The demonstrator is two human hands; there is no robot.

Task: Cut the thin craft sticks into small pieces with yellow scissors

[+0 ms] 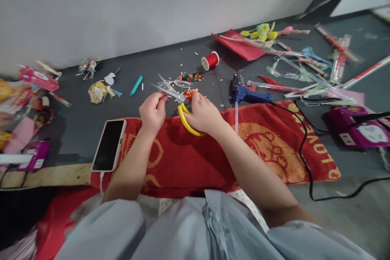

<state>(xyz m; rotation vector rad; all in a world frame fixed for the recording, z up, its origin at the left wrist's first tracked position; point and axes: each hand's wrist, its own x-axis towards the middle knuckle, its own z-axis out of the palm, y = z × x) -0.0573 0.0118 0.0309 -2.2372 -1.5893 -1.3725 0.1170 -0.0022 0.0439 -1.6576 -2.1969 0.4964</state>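
Note:
My right hand grips scissors by their yellow and orange handles. The scissors' blades are spread and point left, toward my left hand. That hand is closed with its fingertips pinched together near the blades; whatever is in the pinch is too small to make out. Just beyond the blades lie thin white strips, tiny pale cut bits and a small dark patterned piece. Both wrists are above a red towel along the table's front edge. Behind the hands lies a spool of red thread.
A blue glue gun lies right of my hands, its black cord looping over the towel. A phone on a white cable lies at left, near a teal pen-like stick. Purple boxes, red paper and wrapped sticks lie around.

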